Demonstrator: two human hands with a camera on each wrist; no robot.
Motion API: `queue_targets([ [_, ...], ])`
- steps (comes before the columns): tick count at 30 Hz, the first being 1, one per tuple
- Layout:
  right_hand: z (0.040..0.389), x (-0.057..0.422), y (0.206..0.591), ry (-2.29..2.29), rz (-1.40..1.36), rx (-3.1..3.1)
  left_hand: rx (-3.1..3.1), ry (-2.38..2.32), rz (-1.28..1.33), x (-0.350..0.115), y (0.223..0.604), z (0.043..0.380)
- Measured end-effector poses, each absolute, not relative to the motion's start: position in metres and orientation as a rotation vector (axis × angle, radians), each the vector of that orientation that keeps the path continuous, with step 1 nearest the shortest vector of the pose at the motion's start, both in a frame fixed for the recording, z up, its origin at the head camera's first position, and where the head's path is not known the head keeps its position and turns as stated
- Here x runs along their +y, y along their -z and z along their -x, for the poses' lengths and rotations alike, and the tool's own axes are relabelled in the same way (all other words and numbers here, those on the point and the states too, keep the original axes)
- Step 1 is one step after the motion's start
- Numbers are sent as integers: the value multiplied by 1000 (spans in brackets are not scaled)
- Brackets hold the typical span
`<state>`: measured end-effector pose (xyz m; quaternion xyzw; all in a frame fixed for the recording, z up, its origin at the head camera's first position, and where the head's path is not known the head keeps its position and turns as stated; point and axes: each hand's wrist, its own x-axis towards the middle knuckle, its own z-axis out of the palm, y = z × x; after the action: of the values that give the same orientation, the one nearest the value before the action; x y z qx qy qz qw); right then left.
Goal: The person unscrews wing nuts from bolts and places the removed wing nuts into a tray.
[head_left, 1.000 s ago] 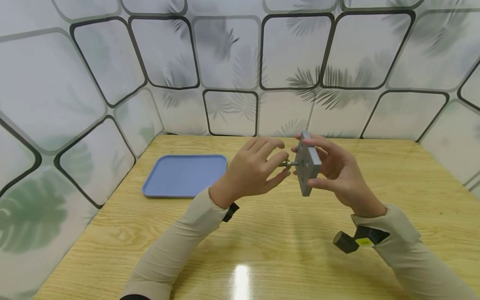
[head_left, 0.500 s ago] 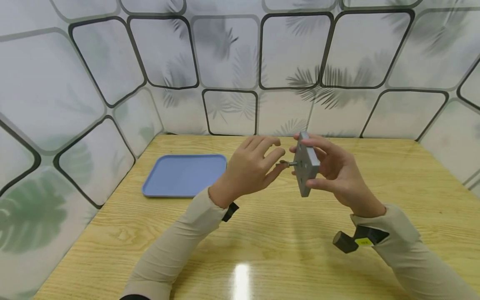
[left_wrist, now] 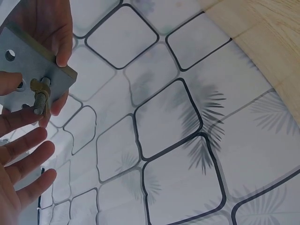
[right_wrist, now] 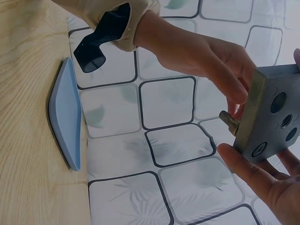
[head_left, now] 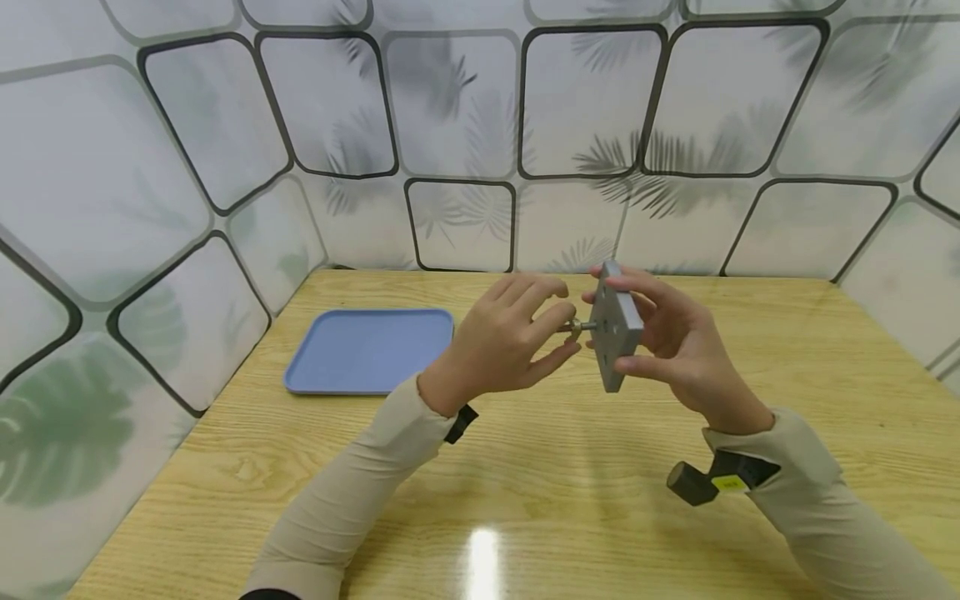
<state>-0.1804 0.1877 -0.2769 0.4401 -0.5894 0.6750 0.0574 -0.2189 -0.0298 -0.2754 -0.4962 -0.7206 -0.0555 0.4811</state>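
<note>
My right hand (head_left: 678,342) holds a thick grey metal plate (head_left: 617,329) by its edges, tilted upright above the table. Several round holes show in the plate (right_wrist: 276,112) in the right wrist view. A threaded bolt (left_wrist: 40,104) sticks out of the face turned to my left hand. On that bolt sits a brass-coloured wing nut (left_wrist: 40,88). My left hand (head_left: 502,337) has its index finger and thumb at the wing nut, one on either side, while its other fingers stay spread. The fingertips partly hide the nut in the head view.
A shallow blue tray (head_left: 371,350) lies on the wooden table (head_left: 525,492) to the left, behind my left forearm. A patterned curtain (head_left: 465,100) closes off the back and sides. Black wrist cameras are strapped to both sleeves.
Half a second ago my left index finger and thumb were apart with the wing nut turned flatter; now they are back around it and its wings stand differently. The plate has barely moved.
</note>
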Motion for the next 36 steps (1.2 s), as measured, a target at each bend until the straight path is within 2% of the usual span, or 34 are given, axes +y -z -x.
queue_targets([
  [7,180,188,277,-2041,-1329,-1788,-1847,66,1235,-29,277,219],
  [20,180,186,279,-2036,-1343,-1789,-1746,115,1071,-28,277,221],
  [36,179,190,278,-2026,-1299,-1817,-1830,56,1218,-30,277,219],
])
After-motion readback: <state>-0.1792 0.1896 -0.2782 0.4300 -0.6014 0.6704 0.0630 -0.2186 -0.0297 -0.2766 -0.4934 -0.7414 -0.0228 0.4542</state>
